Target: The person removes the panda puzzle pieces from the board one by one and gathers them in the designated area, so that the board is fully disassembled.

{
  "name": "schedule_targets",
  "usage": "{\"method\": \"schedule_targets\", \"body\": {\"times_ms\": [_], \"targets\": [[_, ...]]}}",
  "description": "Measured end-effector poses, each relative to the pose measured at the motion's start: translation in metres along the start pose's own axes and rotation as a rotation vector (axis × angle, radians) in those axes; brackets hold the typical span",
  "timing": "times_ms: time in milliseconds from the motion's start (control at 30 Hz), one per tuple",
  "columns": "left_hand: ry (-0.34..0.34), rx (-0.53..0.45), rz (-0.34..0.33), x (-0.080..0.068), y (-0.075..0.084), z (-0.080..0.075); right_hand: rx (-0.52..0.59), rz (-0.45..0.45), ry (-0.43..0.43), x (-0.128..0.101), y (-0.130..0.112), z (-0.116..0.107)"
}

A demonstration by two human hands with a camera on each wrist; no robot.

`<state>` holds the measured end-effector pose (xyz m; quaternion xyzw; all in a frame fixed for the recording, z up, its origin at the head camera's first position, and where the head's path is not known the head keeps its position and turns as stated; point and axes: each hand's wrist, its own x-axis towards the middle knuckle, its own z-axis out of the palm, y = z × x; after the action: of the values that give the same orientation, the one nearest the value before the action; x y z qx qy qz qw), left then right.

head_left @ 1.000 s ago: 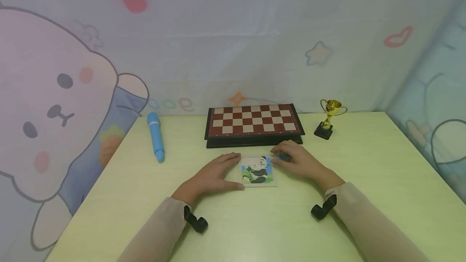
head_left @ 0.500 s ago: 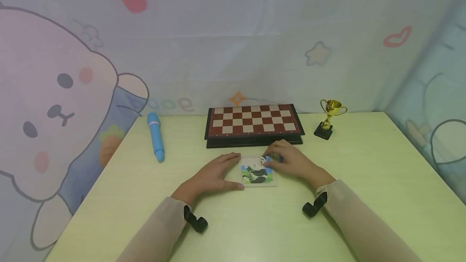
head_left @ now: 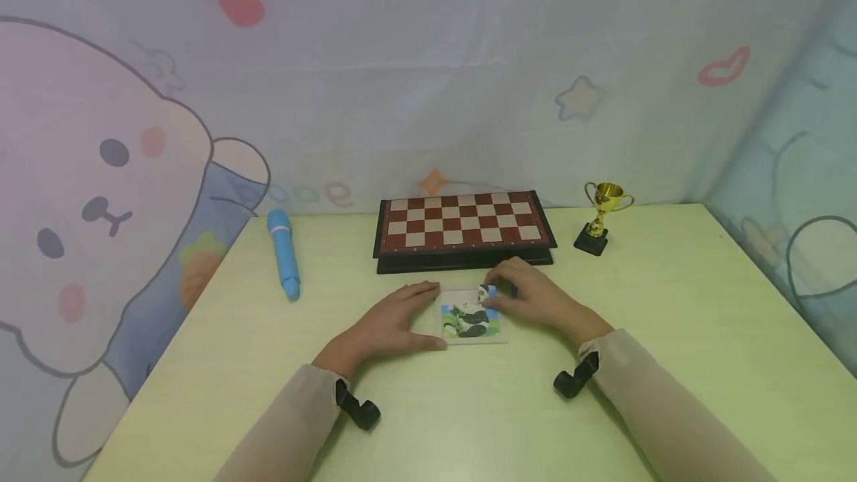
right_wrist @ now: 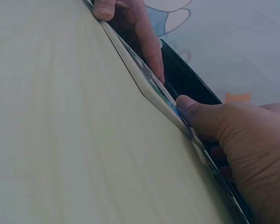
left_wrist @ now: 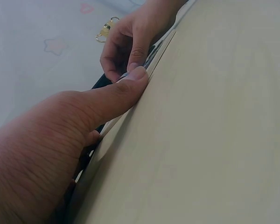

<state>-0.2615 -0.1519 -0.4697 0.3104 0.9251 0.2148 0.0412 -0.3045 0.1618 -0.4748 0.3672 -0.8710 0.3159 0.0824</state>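
Our left hand (head_left: 395, 318) lies spread, bracing the panda puzzle (head_left: 471, 316) on the table (head_left: 669, 333); our right hand (head_left: 532, 297) pinches a corner piece (head_left: 489, 293).

Table (head_left: 669, 333): puzzle board (head_left: 471, 318) at centre, near the front; left hand (head_left: 388, 326) at its left edge, right hand (head_left: 535, 300) at its far right corner. Chessboard (head_left: 464, 225) directly behind the puzzle board. Pen (head_left: 283, 253) left of the chessboard; trophy (head_left: 600, 218) right of it.
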Motion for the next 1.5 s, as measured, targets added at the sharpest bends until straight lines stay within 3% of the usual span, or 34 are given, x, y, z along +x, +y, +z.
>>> {"method": "schedule_targets", "body": {"times_ms": [467,1133,1500], "targets": [[-0.006,-0.002,-0.005,0.0,0.0,-0.001,0.089,0.061,-0.015,-0.001,-0.005,-0.002],[-0.007,-0.02,-0.011,-0.002,-0.001,0.003,0.213,0.117,0.055,-0.003,-0.008,-0.001],[0.0,0.001,0.002,-0.001,0.0,0.001,0.257,0.152,0.126,-0.005,-0.008,-0.011]]}}
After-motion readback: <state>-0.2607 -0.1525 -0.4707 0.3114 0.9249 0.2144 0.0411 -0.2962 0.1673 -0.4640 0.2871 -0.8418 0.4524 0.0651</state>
